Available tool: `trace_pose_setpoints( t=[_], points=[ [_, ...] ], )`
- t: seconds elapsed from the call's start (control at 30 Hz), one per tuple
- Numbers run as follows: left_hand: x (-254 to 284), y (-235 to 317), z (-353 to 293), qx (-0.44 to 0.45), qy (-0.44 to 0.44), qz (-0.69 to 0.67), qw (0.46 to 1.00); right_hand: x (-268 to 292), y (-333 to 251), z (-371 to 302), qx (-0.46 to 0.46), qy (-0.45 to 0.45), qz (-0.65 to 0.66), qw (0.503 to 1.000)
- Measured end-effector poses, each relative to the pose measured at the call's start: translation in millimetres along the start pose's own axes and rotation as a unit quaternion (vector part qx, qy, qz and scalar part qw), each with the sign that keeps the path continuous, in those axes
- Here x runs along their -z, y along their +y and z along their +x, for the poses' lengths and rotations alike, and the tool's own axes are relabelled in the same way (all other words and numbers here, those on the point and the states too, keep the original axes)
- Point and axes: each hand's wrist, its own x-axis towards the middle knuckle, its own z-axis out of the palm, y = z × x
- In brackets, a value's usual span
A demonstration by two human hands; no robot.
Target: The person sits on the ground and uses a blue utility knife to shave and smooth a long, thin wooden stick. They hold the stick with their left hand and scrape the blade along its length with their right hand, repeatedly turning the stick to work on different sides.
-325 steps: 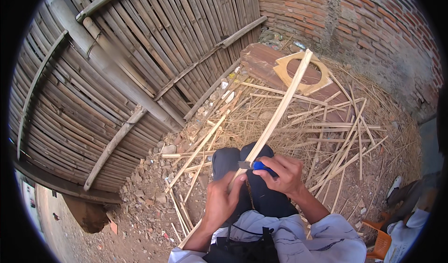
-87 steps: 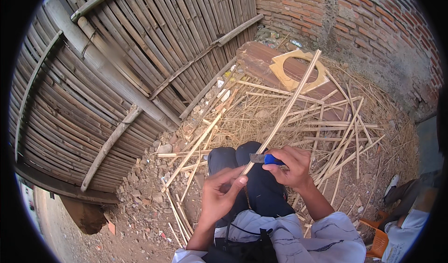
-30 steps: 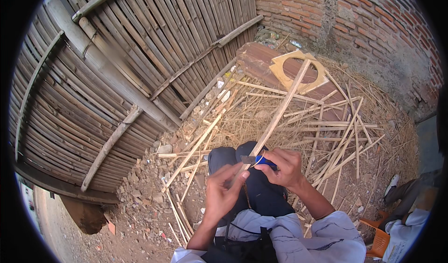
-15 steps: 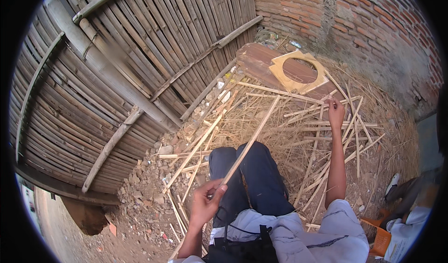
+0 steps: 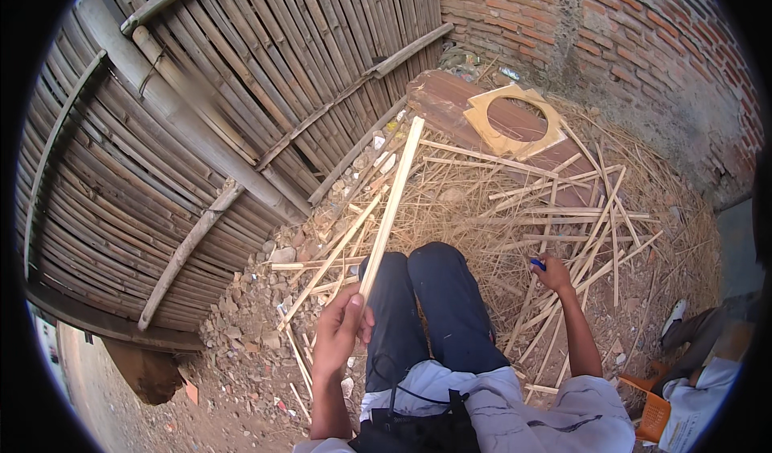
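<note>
My left hand (image 5: 339,331) is closed round the lower end of a long pale bamboo strip (image 5: 392,205). The strip tilts up and away over my left knee, its far end near the brown board. Out past my right knee, my right hand (image 5: 554,273) grips a small blue object (image 5: 537,265); only its tip shows, so its kind is unclear. Below and beyond that hand lie several loose strips (image 5: 611,207), crossing one another on straw. More strips (image 5: 334,253) rest on the rubble left of my knees.
A brown board (image 5: 442,103) carries a tan panel (image 5: 482,123) with a round hole and notched edges. A bamboo wall (image 5: 241,75) rises at left, a brick wall (image 5: 515,6) at the back. At lower right, a person's leg (image 5: 691,332) shows beside an orange plastic chair (image 5: 655,414).
My right hand has come back toward me from the strips by the board, and a blue object now shows in it. The strip in my left hand has swung to a steeper, more leftward angle.
</note>
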Motion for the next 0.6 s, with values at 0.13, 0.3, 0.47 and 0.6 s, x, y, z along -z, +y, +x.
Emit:
trace_pose_setpoints(
  t=[0.13, 0.3, 0.47, 0.6],
  points=[
    [-14.4, 0.5, 5.0, -0.006, -0.058, -0.033, 0.998, 46.7, -87.4, -6.4, 0.030, 0.057, 0.327, 0.943],
    [-37.0, 15.5, 4.2, -0.016, -0.093, -0.015, 0.995, 117.6, -228.1, -58.5, 0.143, 0.089, 0.533, 0.829],
    [-49.9, 23.3, 1.1, -0.028, -0.116, 0.000, 0.993, 153.2, -291.8, -92.7, 0.237, 0.025, 0.592, 0.769],
    [-54.2, 28.9, -3.7, -0.034, -0.127, 0.029, 0.991, 147.5, -310.3, -92.5, 0.252, -0.021, 0.620, 0.743]
  ],
)
